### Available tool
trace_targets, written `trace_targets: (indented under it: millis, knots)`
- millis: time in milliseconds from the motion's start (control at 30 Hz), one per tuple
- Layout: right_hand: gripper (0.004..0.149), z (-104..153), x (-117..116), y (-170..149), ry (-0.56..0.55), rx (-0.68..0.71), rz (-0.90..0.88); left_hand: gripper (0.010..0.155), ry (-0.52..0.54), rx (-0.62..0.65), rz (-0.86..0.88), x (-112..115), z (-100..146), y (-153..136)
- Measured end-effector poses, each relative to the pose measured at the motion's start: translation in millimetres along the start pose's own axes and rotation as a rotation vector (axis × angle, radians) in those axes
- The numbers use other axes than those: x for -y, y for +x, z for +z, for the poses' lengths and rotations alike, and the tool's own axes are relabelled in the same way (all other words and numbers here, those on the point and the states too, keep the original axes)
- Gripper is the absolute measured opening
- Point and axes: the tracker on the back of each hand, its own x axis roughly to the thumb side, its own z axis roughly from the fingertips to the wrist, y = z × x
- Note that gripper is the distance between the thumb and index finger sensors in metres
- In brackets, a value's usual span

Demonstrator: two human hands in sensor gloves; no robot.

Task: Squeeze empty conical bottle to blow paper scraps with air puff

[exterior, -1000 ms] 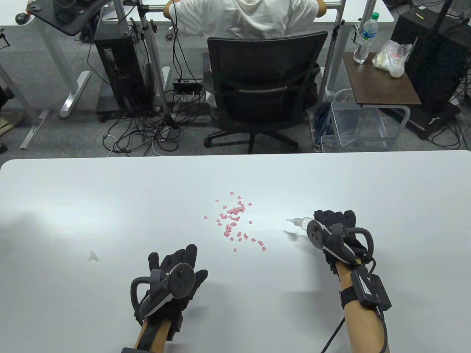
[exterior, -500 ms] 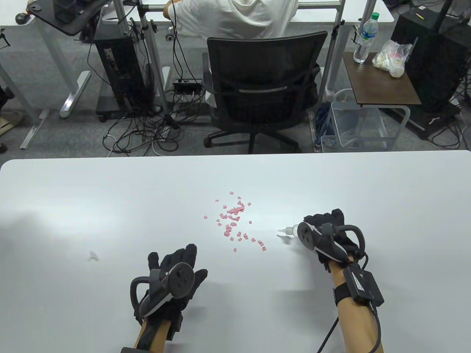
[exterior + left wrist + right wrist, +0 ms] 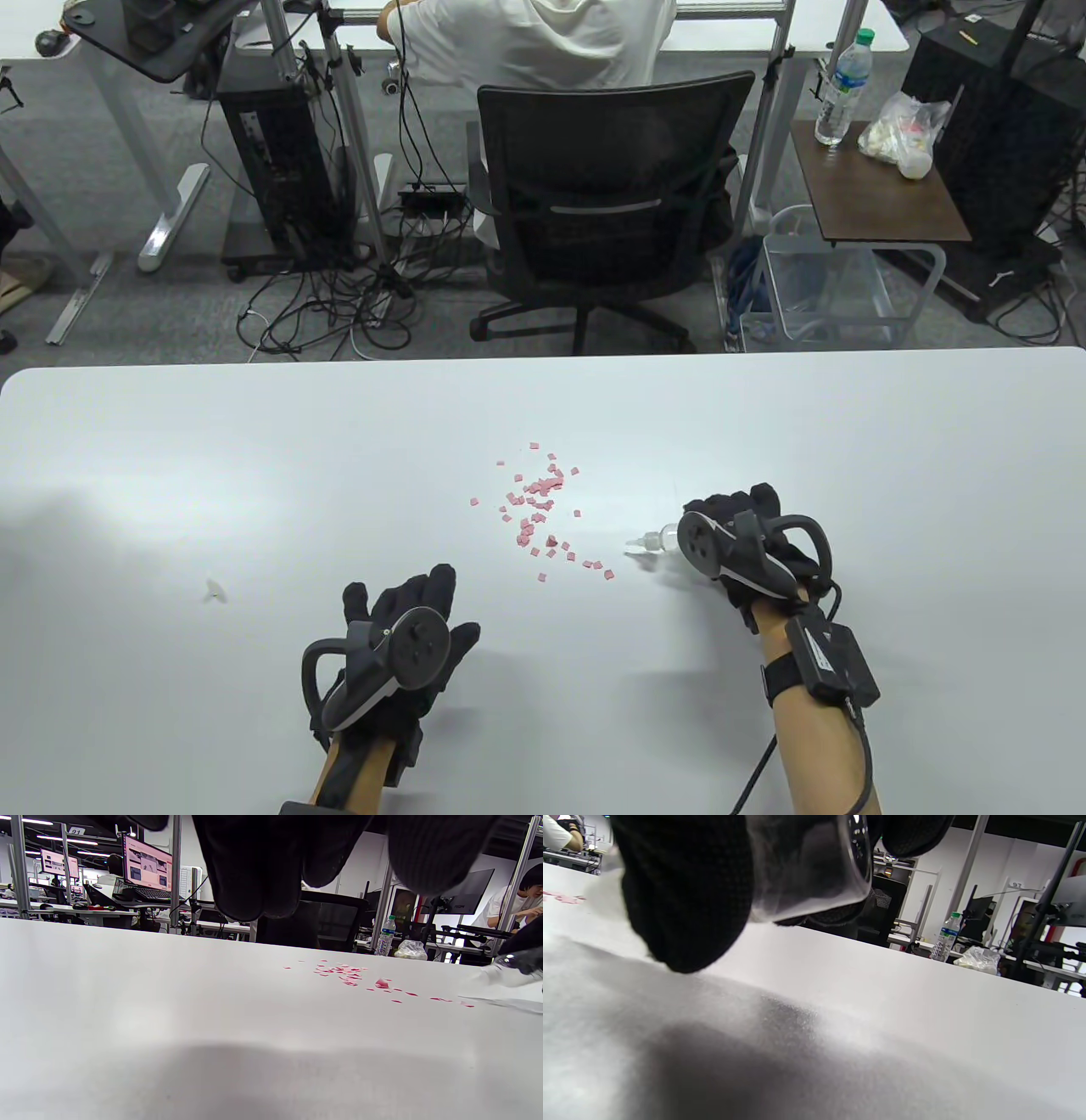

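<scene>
Several small pink paper scraps (image 3: pixel 539 509) lie scattered on the white table (image 3: pixel 254 475) near its middle; they also show in the left wrist view (image 3: pixel 352 976). My right hand (image 3: pixel 738 543) grips a clear conical bottle (image 3: pixel 657 540) on its side, low over the table, nozzle pointing left at the nearest scraps. The right wrist view shows the bottle's clear base (image 3: pixel 814 870) between my gloved fingers (image 3: pixel 687 899). My left hand (image 3: pixel 399 645) rests flat on the table near the front, fingers spread, holding nothing. One scrap (image 3: pixel 382 983) stands tilted up.
A small clear bit (image 3: pixel 214 592) lies on the table at the left. Beyond the far edge stand a black office chair (image 3: pixel 611 195) with a seated person, cables, and a side table (image 3: pixel 878 191) with a water bottle.
My right hand has moved the bottle left and toward me, bringing the nozzle close to the scraps. A few nearest scraps have shifted slightly. My left hand has not moved.
</scene>
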Motion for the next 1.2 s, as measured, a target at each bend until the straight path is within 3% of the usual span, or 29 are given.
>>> trace_targets:
  millis: [67,267,367,567,800,967,1200]
  knots:
    - [0.070,-1.3,0.9,-0.5,-0.050,-0.047,0.004,0.078,0.000,0.000,0.001,0.0,-0.1,0.0]
    - [0.065,-5.4,1.5,-0.9,-0.047,-0.101,0.016,0.077,-0.005,0.000,0.002,0.5,-0.2,0.2]
    - [0.060,-4.4,0.5,2.1,-0.074,-0.081,0.077,0.077,-0.005,0.000,0.002,0.6,-0.2,0.4]
    - [0.070,-5.9,-1.2,3.4,-0.029,-0.079,0.030,0.077,-0.006,-0.001,0.000,0.6,-0.1,0.3]
    - [0.061,-5.7,-1.9,4.4,-0.041,-0.069,0.066,0.077,-0.008,-0.004,0.003,0.5,-0.3,-0.3]
    - [0.068,1.7,-1.6,1.9,0.013,-0.041,0.079,0.077,-0.010,-0.003,-0.002,0.5,-0.5,-0.2]
    - [0.071,32.5,13.3,-14.5,-0.056,-0.068,-0.038,0.077,-0.023,-0.012,-0.004,1.0,-1.0,-1.7]
